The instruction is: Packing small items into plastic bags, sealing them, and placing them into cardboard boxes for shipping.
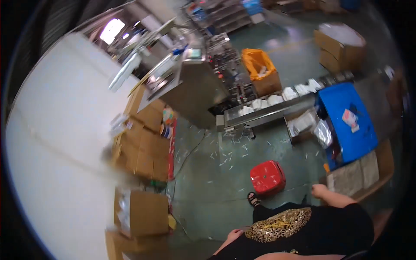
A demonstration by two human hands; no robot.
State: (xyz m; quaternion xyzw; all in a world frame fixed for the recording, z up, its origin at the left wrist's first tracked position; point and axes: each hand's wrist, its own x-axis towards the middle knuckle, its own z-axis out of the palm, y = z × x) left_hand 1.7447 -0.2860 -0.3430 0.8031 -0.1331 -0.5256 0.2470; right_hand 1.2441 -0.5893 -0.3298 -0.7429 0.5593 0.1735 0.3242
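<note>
My left hand (234,235) hangs low beside the hem of my black top with its gold pattern. Its fingers look curled in, with nothing visible in them. Out to the right, my right hand (320,190) is closed in a loose fist and appears to hold nothing. It is nearest to the open carton (383,167) with grey-beige packs. Ahead of my sandaled foot stands a red plastic stool (267,177). A blue tabletop (349,121) at the right carries a small pink-and-white packet (350,118).
A conveyor (273,113) carries several white bundles toward a metal machine (195,86). Behind it stands a carton with an orange liner (258,60). Stacked cartons (141,151) line the white wall at left. White scraps (227,160) and a cable (190,151) lie on the green floor.
</note>
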